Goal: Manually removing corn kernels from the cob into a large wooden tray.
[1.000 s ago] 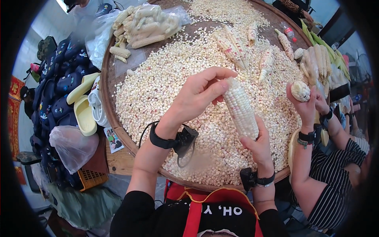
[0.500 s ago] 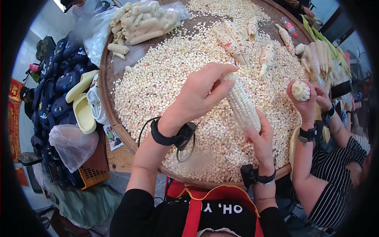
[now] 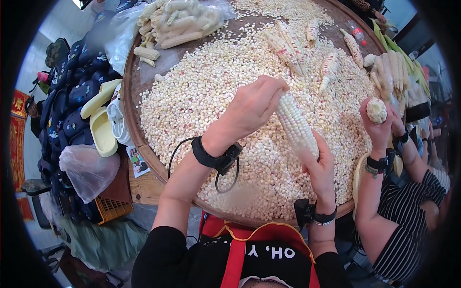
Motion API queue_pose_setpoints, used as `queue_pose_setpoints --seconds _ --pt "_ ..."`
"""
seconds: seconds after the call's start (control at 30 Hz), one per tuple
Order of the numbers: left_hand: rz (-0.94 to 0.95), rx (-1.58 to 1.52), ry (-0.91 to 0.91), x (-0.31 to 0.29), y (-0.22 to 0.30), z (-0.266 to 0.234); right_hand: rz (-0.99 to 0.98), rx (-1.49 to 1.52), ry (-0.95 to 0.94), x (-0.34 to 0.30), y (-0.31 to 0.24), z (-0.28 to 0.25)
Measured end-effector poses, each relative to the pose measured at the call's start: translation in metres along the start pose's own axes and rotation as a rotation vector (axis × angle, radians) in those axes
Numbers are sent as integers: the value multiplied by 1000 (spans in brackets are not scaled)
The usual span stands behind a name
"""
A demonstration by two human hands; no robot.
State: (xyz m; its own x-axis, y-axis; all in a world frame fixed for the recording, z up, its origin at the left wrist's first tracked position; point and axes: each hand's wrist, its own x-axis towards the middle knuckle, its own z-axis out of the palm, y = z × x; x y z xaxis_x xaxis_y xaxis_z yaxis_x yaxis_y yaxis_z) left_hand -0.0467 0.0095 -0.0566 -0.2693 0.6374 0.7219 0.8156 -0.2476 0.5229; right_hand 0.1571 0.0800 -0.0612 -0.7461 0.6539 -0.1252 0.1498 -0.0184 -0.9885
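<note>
Right hand: my right hand [image 3: 321, 165] is grasping the lower end of the long, white-kernelled ear of corn [image 3: 297, 125], thumb lying along its near side.
Left hand: my left hand [image 3: 252, 108] is resting with bent fingers against the ear's upper end; the thumb is hiding, so I cannot tell whether it is gripping.
Ear of corn: slanting between my two hands, its upper end pointing away from my right hand.
Loose kernels: a broad layer of cream-white kernels flecked with pink [image 3: 192, 110] is spreading below and around both hands.
Round tray: a wide brown tray with a raised rim [image 3: 128, 105] is bearing the kernels, its edge curving left of and nearer me than my hands.
Partly stripped ears: pointed, red-streaked ears [image 3: 285, 48] are lying on the kernels beyond my hands.
Bagged cobs: pale bare cobs in clear plastic [image 3: 185, 24] are heaping up beyond my left hand, to its left.
Neighbour: a co-worker's hand [image 3: 379, 132] is holding a short, pale corn piece [image 3: 376, 110] to the right of my right hand.
Wrists: black-strapped devices [image 3: 216, 156] are sitting on both wrists, just behind my hands.
Clogs: pale-yellow, rounded clogs [image 3: 103, 132] are standing well left of my left hand, outside the tray.
</note>
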Motion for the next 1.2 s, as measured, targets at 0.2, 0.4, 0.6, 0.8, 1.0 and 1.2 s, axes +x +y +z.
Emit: queue_pose_setpoints --seconds 0.2,0.4,0.6,0.8,1.0,1.2 --pt "-366 -370 -155 3 7 -15 34 67 -17 1 5 -7" --pt "-267 -498 -175 3 4 -13 65 165 -15 2 6 -13" --pt "-400 -419 -21 2 3 -18 96 304 85 8 8 -14" --pt "-489 -471 -83 7 17 -21 73 204 -38 7 3 -9" --pt "-383 -416 -233 7 15 -17 77 180 -29 1 1 -8" --pt "-218 -181 -110 2 15 -2 148 166 -51 4 5 -3"
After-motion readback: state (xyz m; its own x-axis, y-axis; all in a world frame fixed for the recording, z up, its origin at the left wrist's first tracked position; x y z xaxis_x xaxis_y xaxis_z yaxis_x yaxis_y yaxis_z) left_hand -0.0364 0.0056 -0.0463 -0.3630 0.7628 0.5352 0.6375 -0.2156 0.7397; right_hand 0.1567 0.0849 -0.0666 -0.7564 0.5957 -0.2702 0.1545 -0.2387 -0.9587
